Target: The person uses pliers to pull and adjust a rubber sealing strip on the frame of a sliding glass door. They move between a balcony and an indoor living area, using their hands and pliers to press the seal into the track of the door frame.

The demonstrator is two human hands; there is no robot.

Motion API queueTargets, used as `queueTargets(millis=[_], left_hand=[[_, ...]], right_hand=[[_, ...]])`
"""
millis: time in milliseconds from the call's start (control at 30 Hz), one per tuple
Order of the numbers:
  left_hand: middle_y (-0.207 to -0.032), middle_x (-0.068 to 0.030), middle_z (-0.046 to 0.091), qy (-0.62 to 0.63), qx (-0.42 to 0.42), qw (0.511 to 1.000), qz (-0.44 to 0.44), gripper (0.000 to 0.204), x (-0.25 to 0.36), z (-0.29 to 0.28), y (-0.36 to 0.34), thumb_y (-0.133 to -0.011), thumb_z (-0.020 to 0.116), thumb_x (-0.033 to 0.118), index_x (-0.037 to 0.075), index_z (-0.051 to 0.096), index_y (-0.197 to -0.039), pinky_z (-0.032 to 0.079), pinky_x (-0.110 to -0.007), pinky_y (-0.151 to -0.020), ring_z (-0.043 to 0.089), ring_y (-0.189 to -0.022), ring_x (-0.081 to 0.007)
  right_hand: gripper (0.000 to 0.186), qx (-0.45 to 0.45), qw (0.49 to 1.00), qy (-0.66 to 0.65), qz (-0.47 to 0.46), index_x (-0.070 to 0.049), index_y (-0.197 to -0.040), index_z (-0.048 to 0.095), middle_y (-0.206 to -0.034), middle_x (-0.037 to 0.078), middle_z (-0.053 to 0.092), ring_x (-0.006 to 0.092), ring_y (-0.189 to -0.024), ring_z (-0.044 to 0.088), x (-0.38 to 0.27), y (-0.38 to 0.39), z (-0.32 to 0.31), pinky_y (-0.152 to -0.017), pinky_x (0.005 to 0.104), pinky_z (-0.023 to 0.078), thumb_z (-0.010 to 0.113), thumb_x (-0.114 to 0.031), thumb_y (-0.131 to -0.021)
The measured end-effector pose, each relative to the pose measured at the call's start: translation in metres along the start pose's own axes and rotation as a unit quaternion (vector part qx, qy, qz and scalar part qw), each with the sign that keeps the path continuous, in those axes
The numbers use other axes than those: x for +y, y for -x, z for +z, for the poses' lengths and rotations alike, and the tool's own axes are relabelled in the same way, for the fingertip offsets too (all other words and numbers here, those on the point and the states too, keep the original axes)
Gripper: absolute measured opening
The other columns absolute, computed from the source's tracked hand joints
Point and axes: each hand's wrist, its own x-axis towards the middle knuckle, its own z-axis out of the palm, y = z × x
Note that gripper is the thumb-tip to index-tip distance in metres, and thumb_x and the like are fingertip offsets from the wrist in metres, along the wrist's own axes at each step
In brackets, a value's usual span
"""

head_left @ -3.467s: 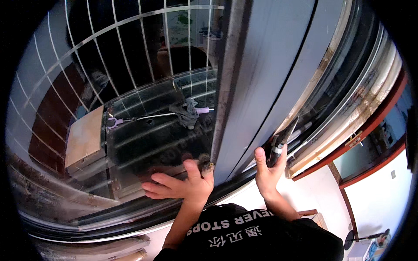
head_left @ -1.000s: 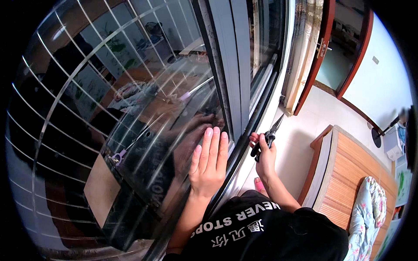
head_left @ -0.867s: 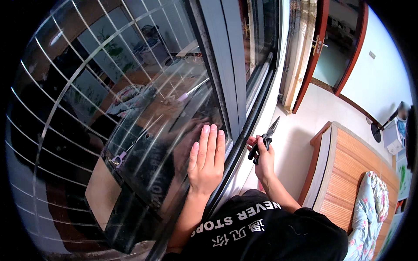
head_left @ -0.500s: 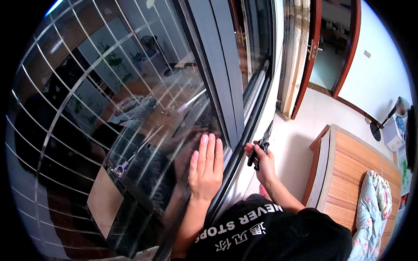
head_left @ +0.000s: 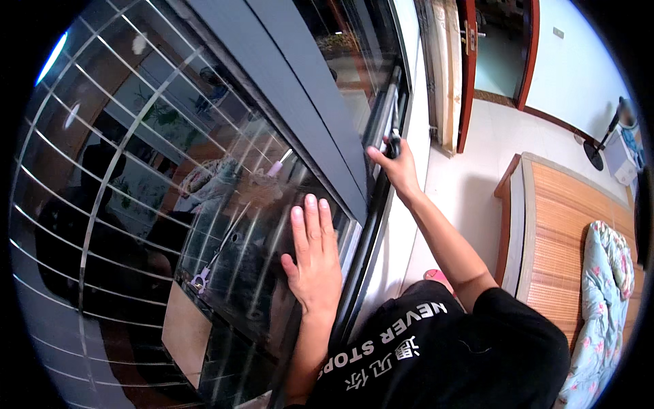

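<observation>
My left hand (head_left: 313, 255) lies flat on the glass of a sliding window pane (head_left: 252, 225), fingers together and pointing up, holding nothing. My right hand (head_left: 394, 165) reaches further along the dark grey window frame (head_left: 320, 116), closed around a small dark-handled tool (head_left: 393, 145) held against the track at the pane's edge. The tool's tip is hidden by my fingers and the frame.
White security bars (head_left: 102, 204) run outside the glass. To the right are a white floor (head_left: 470, 184), a bed with a woven mat (head_left: 565, 225) and a floral blanket (head_left: 606, 273), a red-brown door (head_left: 470, 61) and a standing fan (head_left: 616, 129).
My right hand has moved up along the frame with the tool, from beside my left hand to well above it. My left hand stays flat on the glass.
</observation>
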Motion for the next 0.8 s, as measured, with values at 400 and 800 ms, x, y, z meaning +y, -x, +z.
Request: queueTargets(millis=[400, 800], left_hand=[[-0.137, 0.008, 0.031, -0.051, -0.026, 0.998, 0.016, 0.058, -0.005, 0.002, 0.007, -0.075, 0.057, 0.044, 0.035, 0.036, -0.128, -0.015, -0.056, -0.096, 0.029, -0.126, -0.0162], [-0.137, 0.0108, 0.028, -0.098, -0.028, 0.995, 0.014, 0.057, -0.005, 0.001, 0.021, -0.075, 0.053, 0.05, 0.04, 0.034, -0.128, -0.01, -0.058, -0.097, 0.026, -0.127, -0.017]], right_hand=[[0.066, -0.019, 0.999, 0.04, 0.027, 0.005, -0.104, 0.044, -0.093, 0.014, 0.057, 0.019, -0.085, 0.055, 0.013, -0.039, 0.017, -0.077, 0.0292, 0.043, 0.075, -0.039, -0.064], [0.065, -0.013, 0.999, 0.024, 0.018, 0.005, -0.102, 0.044, -0.087, 0.011, 0.056, 0.0162, -0.079, 0.054, 0.017, -0.051, 0.016, -0.073, 0.0281, 0.044, 0.073, -0.04, -0.066]])
